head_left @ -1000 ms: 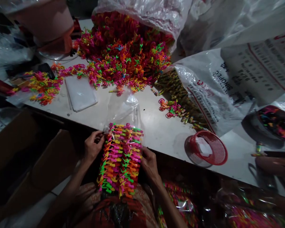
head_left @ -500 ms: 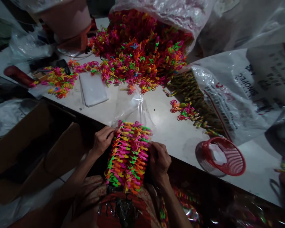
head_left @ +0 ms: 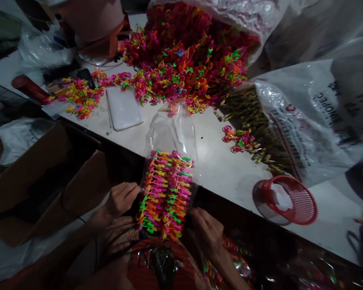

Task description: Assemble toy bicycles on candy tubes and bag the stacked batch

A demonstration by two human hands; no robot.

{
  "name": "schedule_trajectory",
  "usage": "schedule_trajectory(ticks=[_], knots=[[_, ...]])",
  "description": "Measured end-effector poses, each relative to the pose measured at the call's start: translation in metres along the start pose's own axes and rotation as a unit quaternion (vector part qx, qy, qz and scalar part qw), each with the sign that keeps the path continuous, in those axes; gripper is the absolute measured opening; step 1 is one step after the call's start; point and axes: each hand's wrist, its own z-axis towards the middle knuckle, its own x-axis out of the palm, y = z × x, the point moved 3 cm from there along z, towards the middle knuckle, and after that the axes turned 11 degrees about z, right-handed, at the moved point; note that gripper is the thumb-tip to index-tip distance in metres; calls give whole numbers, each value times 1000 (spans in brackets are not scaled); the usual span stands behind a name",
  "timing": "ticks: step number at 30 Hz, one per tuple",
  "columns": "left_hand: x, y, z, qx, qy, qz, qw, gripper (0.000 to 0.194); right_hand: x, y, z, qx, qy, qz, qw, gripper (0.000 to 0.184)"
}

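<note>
Left hand [head_left: 123, 197], right hand [head_left: 208, 228] flank clear bag [head_left: 170, 135] of plastic toys [head_left: 157, 186]; fingers [head_left: 133, 190] curled, I cannot tell whether pinching. Likely light, soft, slippery; I'd hold side edges.

On the white table [head_left: 213, 159], around a clear bag's top [head_left: 171, 133], lie a white stack [head_left: 125, 108] at ten o'clock, colourful pieces [head_left: 187, 76] at one, a printed sack [head_left: 305, 125] at three, a red basket [head_left: 304, 197] at four.
</note>
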Motion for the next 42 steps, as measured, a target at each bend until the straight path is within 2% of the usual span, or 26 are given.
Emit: schedule_trajectory(ticks=[3,7,9,11,14,16,20,24,26,28,29,31,33,35,36,38,39,42], knots=[[-17,-15,-37,12,72,-49,996,20,1,22,-30,5,100,39,994,23],[-31,-40,-82,16,172,-133,976,20,-1,47,-56,1,169,73,983,25],[-34,-47,-87,24,199,-177,964,14,-5,52,-58,17,194,73,978,22],[-36,-45,-74,-7,187,-211,959,16,-11,52,-50,45,189,79,978,20],[-34,-28,-28,-105,98,-217,966,23,-23,41,-21,71,113,87,987,21],[-29,-15,13,-135,29,-179,974,19,-32,27,11,73,53,64,994,20],[-19,7,96,-119,-104,-95,983,16,-65,-6,90,83,-60,-32,994,22],[-30,24,175,-117,-190,-34,974,20,-119,-18,167,68,-136,-154,976,23],[-41,33,216,-143,-214,-15,966,18,-146,-18,204,67,-161,-200,964,22],[-45,44,261,-164,-189,-23,968,17,-169,-21,241,81,-174,-235,953,26],[-44,50,284,-186,-177,-33,966,16,-178,-24,259,94,-169,-245,950,37],[-38,60,327,-230,-135,-60,962,16,-193,-33,288,127,-147,-252,948,77],[-32,64,357,-244,-134,-92,956,19,-207,-40,302,146,-170,-241,944,63],[-31,57,363,-235,-160,-115,952,18,-218,-46,294,147,-194,-198,949,28],[-31,50,356,-218,-172,-123,953,16,-221,-47,282,144,-194,-160,957,17],[-32,27,326,-164,-163,-131,964,17,-220,-51,243,139,-161,-47,976,20],[-29,14,305,-129,-111,-153,973,20,-216,-52,218,146,-130,23,981,24],[-17,-22,239,-118,-31,-245,962,19,-194,-61,142,198,-31,187,962,32]])
